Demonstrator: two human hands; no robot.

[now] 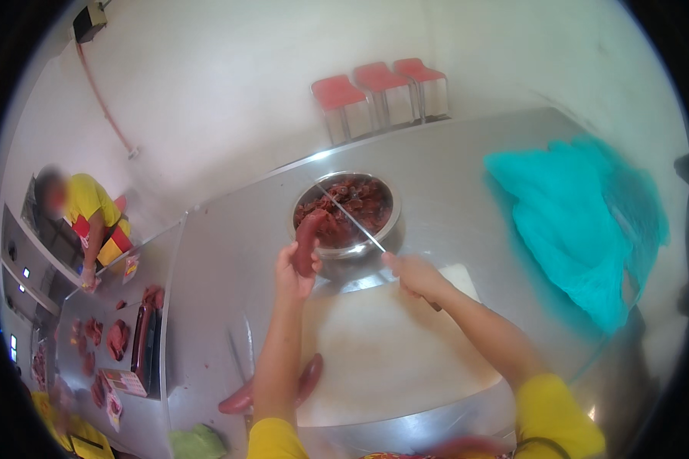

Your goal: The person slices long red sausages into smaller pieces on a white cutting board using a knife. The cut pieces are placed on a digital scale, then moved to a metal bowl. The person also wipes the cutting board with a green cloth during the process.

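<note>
My left hand (295, 271) grips a curved dark-red sausage-like piece (308, 236), held upright at the near left side of a steel bowl (390, 222) of dark-red cut pieces (352, 195). My right hand (409, 275) is closed on the handle of a long thin knife (360, 228), whose blade slants up-left over the bowl, just right of the held piece. A white cutting board (394, 352) lies under my forearms. More dark-red pieces (236, 402) lie by its left edge, partly behind my left forearm, beside another long blade (233, 348).
A crumpled teal plastic sheet (559, 222) covers the table's right. A green cloth (195, 444) lies lower left. On the left, a co-worker (92, 206) in yellow bends over a second steel table (153, 268) with meat pieces; another person's yellow sleeve (50, 413) shows below. Red stools (337, 92) stand by the wall.
</note>
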